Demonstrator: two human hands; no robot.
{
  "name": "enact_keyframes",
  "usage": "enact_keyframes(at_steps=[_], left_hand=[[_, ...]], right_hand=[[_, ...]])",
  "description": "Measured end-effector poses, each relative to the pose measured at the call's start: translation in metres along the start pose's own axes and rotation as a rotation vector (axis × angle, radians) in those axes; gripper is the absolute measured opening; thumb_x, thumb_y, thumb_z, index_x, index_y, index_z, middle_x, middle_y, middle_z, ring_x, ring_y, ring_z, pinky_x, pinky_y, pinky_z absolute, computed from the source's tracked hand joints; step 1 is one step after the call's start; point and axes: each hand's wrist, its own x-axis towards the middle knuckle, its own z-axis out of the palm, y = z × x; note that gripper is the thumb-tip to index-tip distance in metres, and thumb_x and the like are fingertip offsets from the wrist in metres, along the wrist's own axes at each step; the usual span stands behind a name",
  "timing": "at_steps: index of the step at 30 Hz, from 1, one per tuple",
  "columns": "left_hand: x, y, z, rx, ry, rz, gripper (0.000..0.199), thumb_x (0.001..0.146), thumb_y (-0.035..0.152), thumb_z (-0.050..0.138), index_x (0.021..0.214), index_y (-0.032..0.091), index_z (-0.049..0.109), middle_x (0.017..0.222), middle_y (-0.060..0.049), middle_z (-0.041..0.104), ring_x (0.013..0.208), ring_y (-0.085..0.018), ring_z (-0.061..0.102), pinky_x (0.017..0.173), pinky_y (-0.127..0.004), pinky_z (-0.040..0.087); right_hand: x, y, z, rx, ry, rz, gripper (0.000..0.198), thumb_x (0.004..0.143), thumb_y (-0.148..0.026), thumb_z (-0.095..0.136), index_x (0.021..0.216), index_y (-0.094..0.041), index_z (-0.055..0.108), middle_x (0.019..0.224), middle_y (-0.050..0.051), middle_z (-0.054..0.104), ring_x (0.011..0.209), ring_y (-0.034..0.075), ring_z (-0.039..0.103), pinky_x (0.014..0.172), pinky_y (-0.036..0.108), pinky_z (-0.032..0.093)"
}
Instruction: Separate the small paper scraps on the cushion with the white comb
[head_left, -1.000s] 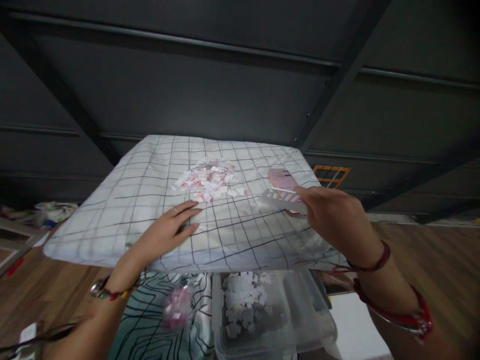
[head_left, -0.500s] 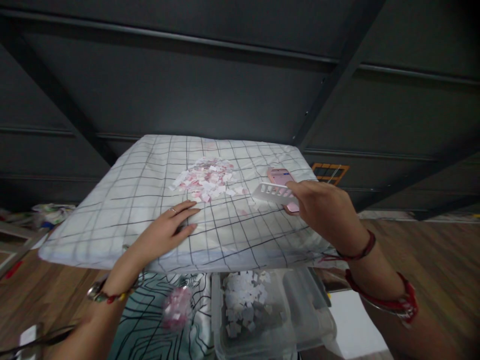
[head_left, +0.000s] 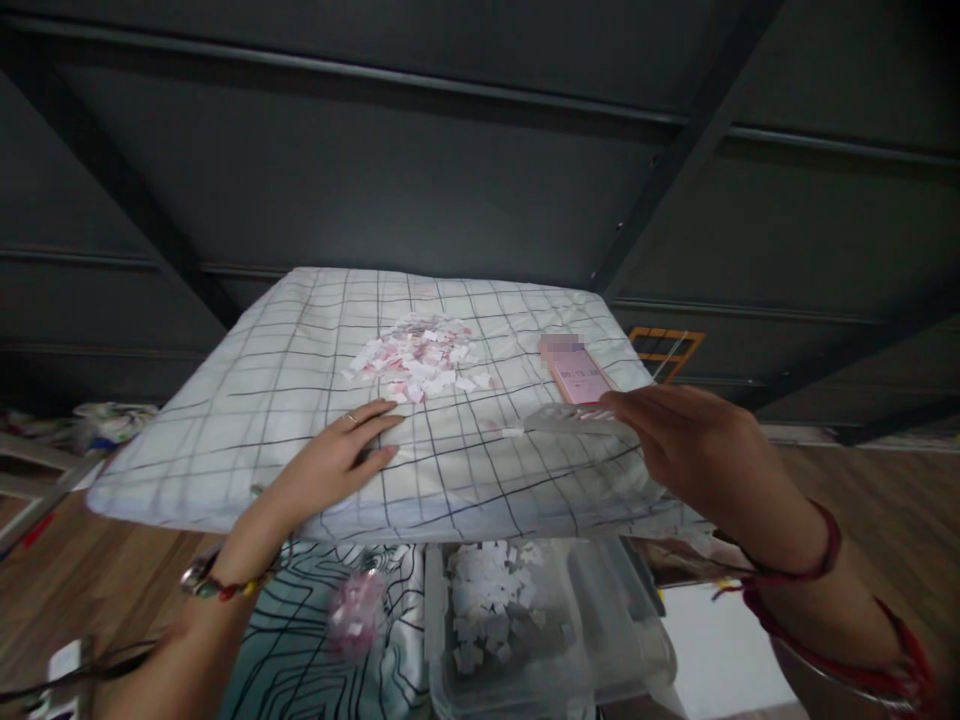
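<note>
So I'm running this one remotely off the head cam, and I'll place everything by the pile of pink and white paper scraps [head_left: 424, 355] sitting on the checked cloth [head_left: 450, 490]. My left hand [head_left: 352, 450] is just on the near side of the pile, a bit left, resting palm down on the cloth. It's got nothing in it: fingers stretched out close together, thumb set a little apart. My right hand [head_left: 694, 440] is well over to the right of the pile, fingers and thumb pinched on the end of a pale slotted strip [head_left: 570, 420], which points back toward the pile. Can't tell if its lower edge touches the cloth. A small loose scrap [head_left: 514, 432] is by its tip, right of the pile and nearer me. The pink phone [head_left: 577, 375] is also right of the pile, face up, partly behind the strip. Lower down on the near side of the pile there's a clear plastic box [head_left: 510, 695] with white bits [head_left: 491, 600] inside, and left of that a blurry pink packet [head_left: 356, 615] on green patterned fabric [head_left: 292, 650].
</note>
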Motion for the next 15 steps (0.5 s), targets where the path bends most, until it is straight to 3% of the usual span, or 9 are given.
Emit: enact_keyframes(at_steps=[6,9,15], left_hand=[[0.0,0.0,-0.001,0.005,0.0,-0.004,0.056,0.09,0.057,0.033,0.123,0.016,0.053,0.137,-0.01,0.047,0.127,-0.023,0.043,0.108,-0.041,0.035],[0.0,0.001,-0.001,0.009,-0.007,-0.005,0.056,0.09,0.056,0.033,0.123,0.016,0.054,0.137,-0.011,0.047,0.127,-0.023,0.043,0.108,-0.041,0.035],[0.001,0.001,0.0,-0.001,0.002,-0.01,0.054,0.09,0.057,0.033,0.123,0.019,0.053,0.138,-0.009,0.047,0.126,-0.024,0.044,0.108,-0.042,0.036]], right_hand=[[0.008,0.006,0.007,0.019,0.012,-0.049,0.03,0.078,0.001,0.04,0.084,-0.017,0.063,0.072,0.002,0.066,0.062,0.014,0.056,0.058,0.028,0.039],[-0.001,0.008,0.006,0.053,-0.009,-0.035,0.031,0.078,0.001,0.041,0.088,-0.017,0.063,0.075,0.002,0.066,0.064,0.015,0.057,0.06,0.028,0.041],[-0.028,0.003,-0.015,0.119,-0.031,-0.039,0.035,0.078,0.003,0.039,0.095,-0.016,0.063,0.08,0.005,0.068,0.068,0.015,0.061,0.063,0.028,0.047]])
